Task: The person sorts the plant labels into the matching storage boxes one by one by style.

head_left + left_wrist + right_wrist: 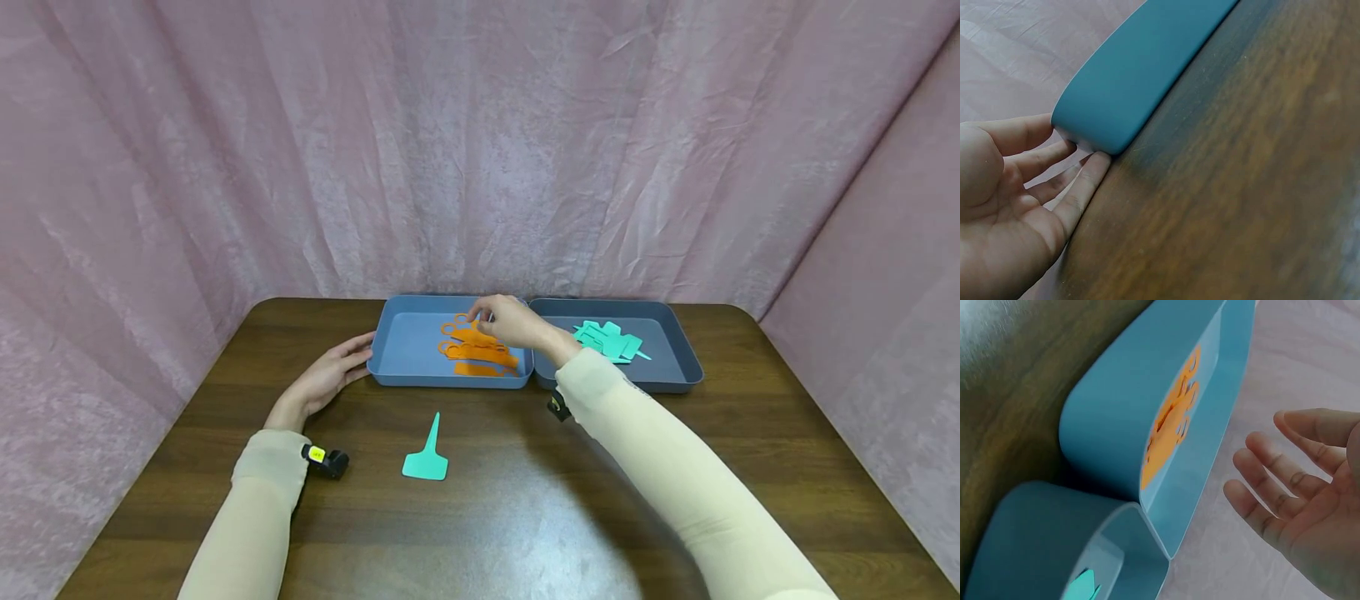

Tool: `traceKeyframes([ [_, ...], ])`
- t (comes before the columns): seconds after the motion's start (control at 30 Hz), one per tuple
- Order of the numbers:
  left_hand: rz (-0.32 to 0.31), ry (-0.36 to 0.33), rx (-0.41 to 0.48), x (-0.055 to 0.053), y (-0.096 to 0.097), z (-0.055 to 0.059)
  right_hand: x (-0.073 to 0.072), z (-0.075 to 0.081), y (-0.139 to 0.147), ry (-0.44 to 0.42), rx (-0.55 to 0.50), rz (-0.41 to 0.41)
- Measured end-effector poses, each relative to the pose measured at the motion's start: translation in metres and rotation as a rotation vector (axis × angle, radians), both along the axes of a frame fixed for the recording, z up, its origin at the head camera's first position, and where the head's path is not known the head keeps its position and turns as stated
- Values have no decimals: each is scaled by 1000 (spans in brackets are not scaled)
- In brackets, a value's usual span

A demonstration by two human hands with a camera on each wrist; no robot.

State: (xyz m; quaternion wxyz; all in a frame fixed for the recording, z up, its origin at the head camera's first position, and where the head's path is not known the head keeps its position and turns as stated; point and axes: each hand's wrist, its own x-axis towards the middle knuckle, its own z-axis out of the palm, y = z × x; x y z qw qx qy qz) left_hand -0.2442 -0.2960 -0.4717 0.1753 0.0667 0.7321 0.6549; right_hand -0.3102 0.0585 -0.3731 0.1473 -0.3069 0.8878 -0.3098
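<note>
My left hand (327,379) touches the left end of a light blue tray (412,379) with outstretched fingers; the left wrist view shows the fingertips against the tray's outer wall (1110,94). Inside that tray lies a pile of flat orange tags (480,352), some with ring-shaped ends. Above the pile is my right hand (510,321), its fingers loosely bent. In the right wrist view this hand (1310,487) holds nothing, and the orange tags (1169,425) lie in the tray beside it. A single green T-shaped plant label (426,462) rests on the table in front of the tray.
A dark grey-blue tray (675,350) stands against the right end of the light blue one, with several green plant labels (611,340) heaped in it. Both trays sit near the far edge of the wooden table (360,533). A pink curtain (450,150) hangs behind.
</note>
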Motion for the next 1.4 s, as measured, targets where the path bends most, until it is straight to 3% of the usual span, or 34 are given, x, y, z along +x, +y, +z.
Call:
traceKeyframes([
  [0.37, -1, -1, -4, 0, -2, -1, 29, 0, -6, 44, -55, 110],
  [0.6, 0, -1, -3, -2, -6, -3, 48, -2, -12, 12, -89, 157],
  [0.93, 0, 2, -13, -4, -8, -6, 70, -17, -21, -66, -127, 250],
  [1.4, 14, 2, -21, -2, -13, -2, 87, -27, -40, -79, -150, 390],
])
